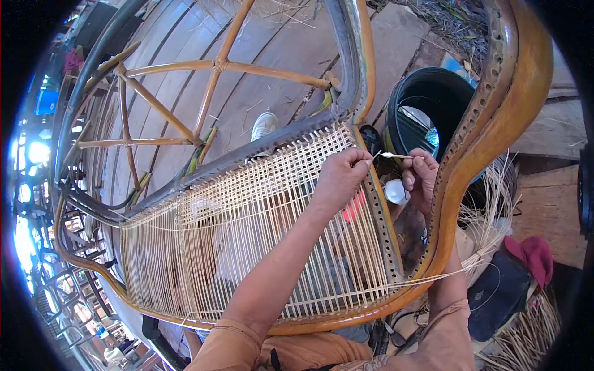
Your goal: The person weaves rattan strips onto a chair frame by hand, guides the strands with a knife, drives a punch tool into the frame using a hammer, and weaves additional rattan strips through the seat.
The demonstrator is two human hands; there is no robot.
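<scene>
A wooden seat frame (495, 136) with a row of drilled holes is strung with pale cane strands (260, 247), woven into a mesh along its far side. Over the mesh's right end, my left hand (341, 179) is closed in a pinch; whatever thin piece it holds is too small to name. My right hand (423, 178), reaching up beyond the frame's right part, pinches a thin stick (401, 157) with a white blob on its tip. That tip points toward my left fingertips, a short gap away. Below the stick is a small white cup (396, 192).
A dark green bucket (408, 93) stands behind my right hand. Loose cane strands (495, 204) hang right of the frame, near a dark red cap (533, 260). Crossed bamboo poles (221, 64) extend at the upper left over a plank floor (278, 43). A white shoe (265, 125) shows beyond the mesh.
</scene>
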